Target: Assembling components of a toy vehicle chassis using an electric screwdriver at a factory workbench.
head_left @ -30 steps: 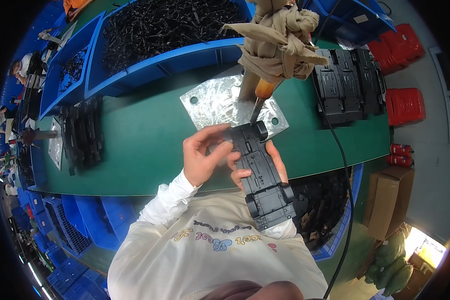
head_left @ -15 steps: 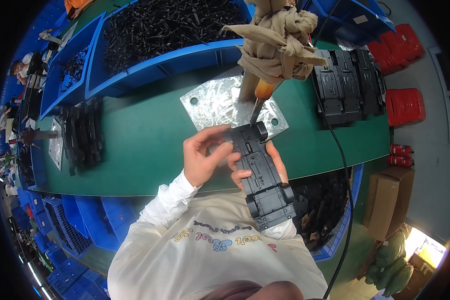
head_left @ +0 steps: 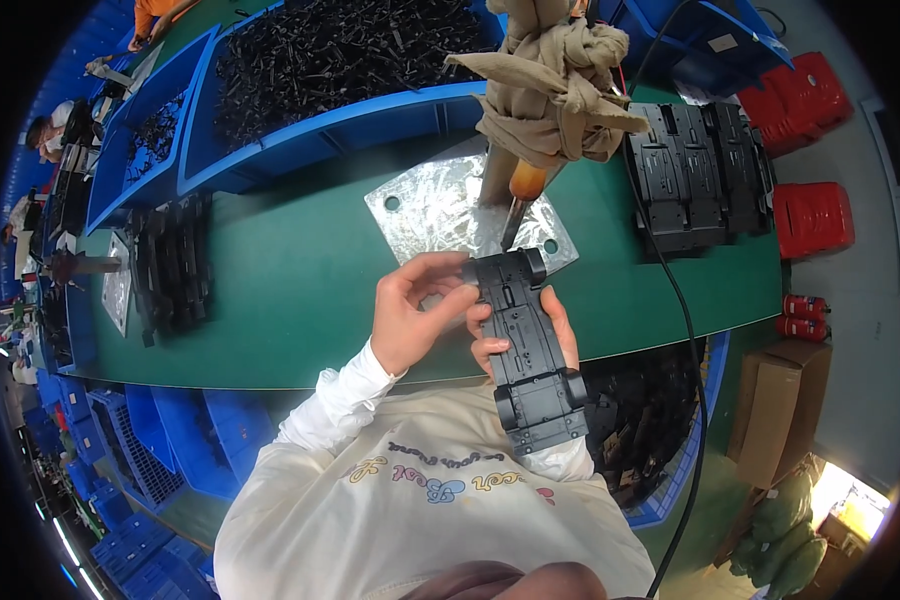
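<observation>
A long black plastic vehicle chassis [head_left: 530,345] with rounded wheel arches is held up in front of my chest, its far end tilted slightly left. My right hand [head_left: 562,330] grips it from beneath; the thumb and fingers show along both sides, the palm is hidden. At its far left corner my left hand [head_left: 407,312] is curled, thumb and index finger closed on the edge; a small part between them cannot be made out. Just beyond the far end hangs a hot-iron-like tool [head_left: 526,190] with an orange handle, its metal tip pointing down close to the chassis.
A cloth-wrapped stand [head_left: 555,95] rises from a metal plate [head_left: 420,205] on the green table [head_left: 290,300]. Blue bins [head_left: 340,125] of small black parts stand behind. Stacked chassis [head_left: 680,170] lie right, more black parts [head_left: 170,265] left. A black cable [head_left: 692,350] hangs at right.
The chassis has turned slightly more upright, its far end shifting a little right and down, away from the tool tip. Both hands moved with it, keeping their grip.
</observation>
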The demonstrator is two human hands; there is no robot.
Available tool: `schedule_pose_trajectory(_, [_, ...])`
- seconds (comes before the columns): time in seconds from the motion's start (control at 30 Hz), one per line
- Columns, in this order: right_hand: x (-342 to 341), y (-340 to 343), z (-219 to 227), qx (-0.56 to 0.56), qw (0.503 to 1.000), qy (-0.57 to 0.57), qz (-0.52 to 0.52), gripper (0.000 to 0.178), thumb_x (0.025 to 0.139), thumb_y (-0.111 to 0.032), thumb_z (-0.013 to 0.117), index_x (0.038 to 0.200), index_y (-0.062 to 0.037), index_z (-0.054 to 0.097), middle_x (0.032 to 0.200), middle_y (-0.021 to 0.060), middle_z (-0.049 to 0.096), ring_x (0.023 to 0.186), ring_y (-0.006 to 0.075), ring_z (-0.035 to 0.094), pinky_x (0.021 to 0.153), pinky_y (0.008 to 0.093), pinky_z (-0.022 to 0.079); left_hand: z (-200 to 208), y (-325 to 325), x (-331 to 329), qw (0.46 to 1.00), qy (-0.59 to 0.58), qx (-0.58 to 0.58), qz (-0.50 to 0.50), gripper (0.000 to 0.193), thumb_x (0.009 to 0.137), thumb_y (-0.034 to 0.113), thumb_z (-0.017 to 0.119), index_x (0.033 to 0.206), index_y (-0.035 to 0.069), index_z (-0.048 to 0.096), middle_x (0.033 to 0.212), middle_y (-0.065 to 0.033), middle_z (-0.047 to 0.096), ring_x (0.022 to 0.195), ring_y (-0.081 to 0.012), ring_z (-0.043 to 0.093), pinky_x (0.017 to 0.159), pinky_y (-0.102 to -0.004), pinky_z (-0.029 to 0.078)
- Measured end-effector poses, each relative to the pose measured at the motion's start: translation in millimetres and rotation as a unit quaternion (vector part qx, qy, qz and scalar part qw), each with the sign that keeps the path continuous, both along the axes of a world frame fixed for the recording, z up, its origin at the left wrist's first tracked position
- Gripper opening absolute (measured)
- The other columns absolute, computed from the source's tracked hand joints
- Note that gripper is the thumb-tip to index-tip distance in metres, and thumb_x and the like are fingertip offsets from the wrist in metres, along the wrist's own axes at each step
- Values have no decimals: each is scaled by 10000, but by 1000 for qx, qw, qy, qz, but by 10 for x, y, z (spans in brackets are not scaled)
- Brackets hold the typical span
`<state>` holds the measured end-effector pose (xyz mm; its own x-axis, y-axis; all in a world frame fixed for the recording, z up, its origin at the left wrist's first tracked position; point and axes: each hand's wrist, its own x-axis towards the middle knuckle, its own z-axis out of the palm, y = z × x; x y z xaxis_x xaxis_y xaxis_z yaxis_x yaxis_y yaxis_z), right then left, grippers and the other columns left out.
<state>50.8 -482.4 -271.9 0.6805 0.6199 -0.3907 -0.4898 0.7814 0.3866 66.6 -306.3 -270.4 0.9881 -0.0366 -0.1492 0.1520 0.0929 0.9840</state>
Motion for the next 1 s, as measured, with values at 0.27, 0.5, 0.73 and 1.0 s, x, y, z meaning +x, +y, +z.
schedule_pose_trajectory(0.27, [21,-57,-36,-14,999,-27,-18,534,947,-414,556,1340,-60,483,1260,159,537,1064,272,499,658,324,458,22,-43,41,998,32,34,-38,380,878,57,695,1223,-70,596,976,-93,676,892,-124,641,845,-269,519])
schedule_pose_trajectory(0.5, [52,-123,-4,-8,999,-33,-24,457,1006,-390,454,1311,-54,507,1223,156,585,1046,291,549,666,338,464,103,-143,84,998,30,29,-36,382,887,73,686,1225,-79,595,1012,-118,684,911,-133,642,860,-278,518])
schedule_pose_trajectory(0.73, [46,-142,25,-2,998,-43,-38,466,1005,-395,452,1313,-50,505,1218,161,586,1052,294,546,677,342,464,129,-190,97,999,32,33,-28,385,859,105,722,1180,-86,625,1019,-135,703,944,-152,652,869,-302,522])
schedule_pose_trajectory(1.0, [58,-147,24,10,998,-50,-40,469,1004,-393,455,1317,-47,504,1226,169,584,1060,299,549,686,347,467,89,-202,91,999,28,29,-16,408,857,110,727,1199,-86,621,1030,-137,701,946,-146,647,871,-299,519])
